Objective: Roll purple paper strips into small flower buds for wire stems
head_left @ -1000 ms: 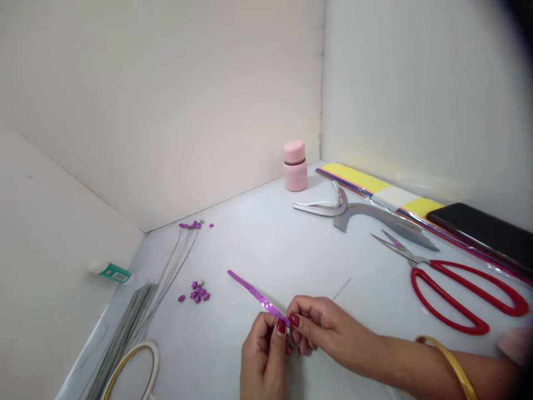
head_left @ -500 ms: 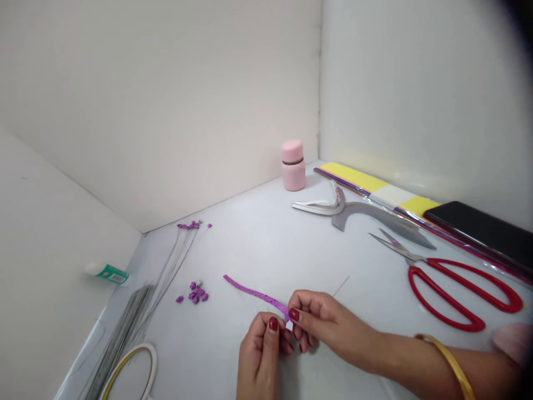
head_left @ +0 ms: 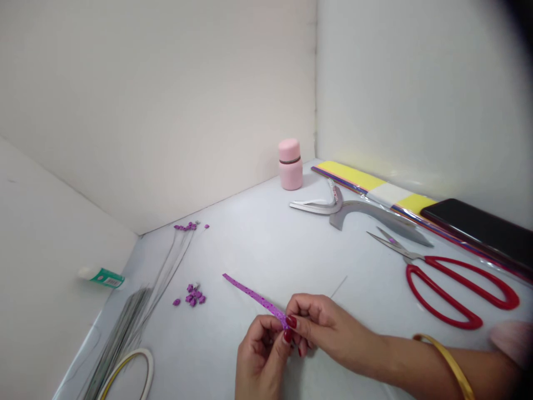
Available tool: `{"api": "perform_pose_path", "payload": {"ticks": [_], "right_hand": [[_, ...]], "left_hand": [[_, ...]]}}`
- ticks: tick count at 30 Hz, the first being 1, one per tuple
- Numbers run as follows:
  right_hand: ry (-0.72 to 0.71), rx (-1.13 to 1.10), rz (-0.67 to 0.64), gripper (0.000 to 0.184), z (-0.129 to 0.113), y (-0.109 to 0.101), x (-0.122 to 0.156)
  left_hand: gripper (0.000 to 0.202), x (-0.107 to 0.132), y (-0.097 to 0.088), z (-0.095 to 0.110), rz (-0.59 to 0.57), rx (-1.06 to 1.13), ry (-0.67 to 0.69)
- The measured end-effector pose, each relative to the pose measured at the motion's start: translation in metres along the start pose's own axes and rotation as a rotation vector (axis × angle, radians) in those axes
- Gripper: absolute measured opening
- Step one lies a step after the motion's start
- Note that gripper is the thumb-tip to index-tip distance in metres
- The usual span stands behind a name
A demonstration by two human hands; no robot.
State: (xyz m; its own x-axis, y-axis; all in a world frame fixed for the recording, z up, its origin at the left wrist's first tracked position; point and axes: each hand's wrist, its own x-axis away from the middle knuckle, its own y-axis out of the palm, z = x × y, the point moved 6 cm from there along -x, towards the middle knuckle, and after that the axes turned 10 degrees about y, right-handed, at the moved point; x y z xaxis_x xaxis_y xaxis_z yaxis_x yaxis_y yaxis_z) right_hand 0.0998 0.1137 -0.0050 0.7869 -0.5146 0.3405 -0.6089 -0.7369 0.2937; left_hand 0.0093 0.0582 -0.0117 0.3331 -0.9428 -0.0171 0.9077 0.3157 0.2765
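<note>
A thin glittery purple strip (head_left: 252, 295) runs from the table surface up into my fingers. My left hand (head_left: 260, 361) and my right hand (head_left: 322, 325) meet at the strip's near end, both closed in a pinch on it with thumbs and fingertips pressed together. A gold bangle (head_left: 447, 361) sits on my right wrist. A small heap of purple bits (head_left: 192, 297) lies on the table to the left of the strip.
Red-handled scissors (head_left: 453, 291), a black phone (head_left: 478, 230), coloured paper sheets (head_left: 366, 183), grey and white cut strips (head_left: 353, 211) and a pink bottle (head_left: 290, 165) stand at right and back. Thin wires (head_left: 141, 303), a tape roll (head_left: 125, 372), a glue tube (head_left: 102, 276) and more purple bits (head_left: 187, 226) lie left.
My two hands have kept pinching the strip's near end, working it slightly; the strip's free end dipped and shifted a little on the table. The view drifted slightly.
</note>
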Motion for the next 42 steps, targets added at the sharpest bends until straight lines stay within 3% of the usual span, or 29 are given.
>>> {"api": "perform_pose_path", "payload": {"ticks": [10, 14, 18, 26, 32, 42], "right_hand": [[-0.048, 0.085, -0.013, 0.029, -0.002, 0.001, 0.001], [-0.006, 0.047, -0.003, 0.025, 0.001, 0.001, -0.001], [0.013, 0.035, 0.013, 0.024, 0.001, 0.001, -0.001], [-0.030, 0.087, -0.002, 0.022, -0.001, 0.001, 0.000], [0.004, 0.074, 0.019, 0.017, 0.000, 0.001, 0.000], [-0.019, 0.110, 0.029, 0.016, 0.002, 0.000, 0.000]], "left_hand": [[0.028, -0.001, -0.011, -0.005, 0.103, -0.033, -0.118], [0.027, -0.001, -0.013, -0.009, 0.075, -0.012, -0.166], [0.028, -0.001, -0.010, -0.009, 0.044, 0.044, -0.163], [0.025, 0.001, -0.012, -0.007, 0.123, -0.065, -0.076], [0.027, 0.001, -0.010, -0.006, 0.085, -0.053, -0.114], [0.025, 0.001, -0.011, 0.000, 0.068, -0.163, -0.019]]}}
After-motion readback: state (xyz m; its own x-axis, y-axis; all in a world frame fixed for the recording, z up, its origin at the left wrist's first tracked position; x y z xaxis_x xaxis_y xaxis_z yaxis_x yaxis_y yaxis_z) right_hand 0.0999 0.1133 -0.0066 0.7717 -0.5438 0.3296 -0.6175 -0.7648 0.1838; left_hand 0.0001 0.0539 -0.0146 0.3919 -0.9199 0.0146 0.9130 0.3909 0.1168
